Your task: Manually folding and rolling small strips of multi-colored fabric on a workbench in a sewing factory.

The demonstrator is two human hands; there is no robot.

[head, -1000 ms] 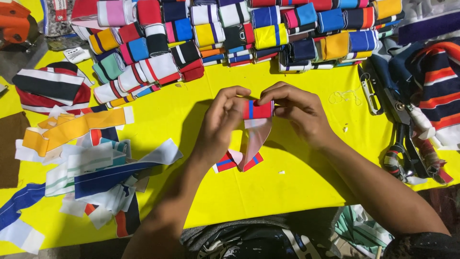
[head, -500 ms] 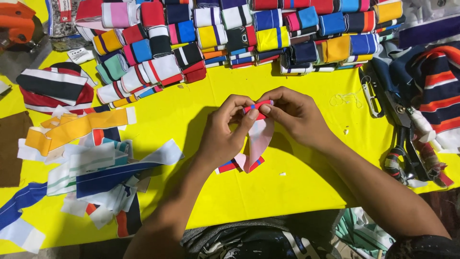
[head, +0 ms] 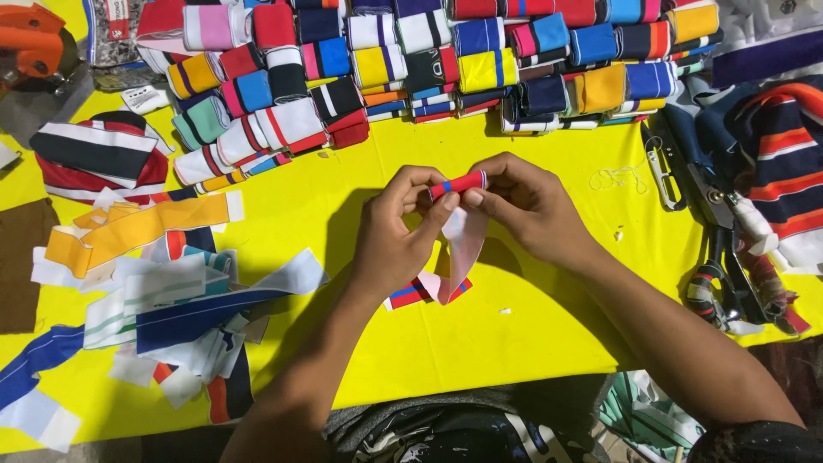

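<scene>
Both hands meet over the middle of a yellow table (head: 531,334). My left hand (head: 396,227) and my right hand (head: 525,206) pinch the two ends of a narrow red, white and blue striped fabric strip (head: 457,183), rolled or folded tight at the top. Its pale loose tail (head: 460,253) hangs down between my wrists and its striped end lies on the table.
Several folded striped fabric rolls (head: 411,60) are stacked along the far edge. Loose cut strips (head: 163,300) in yellow, white and blue lie at the left. Large scissors (head: 729,266) and striped cloth (head: 784,163) sit at the right. An orange tool (head: 30,39) is at the far left corner.
The strip's top end has been folded or rolled narrower between my fingertips. Both hands have shifted slightly up and stayed on the strip.
</scene>
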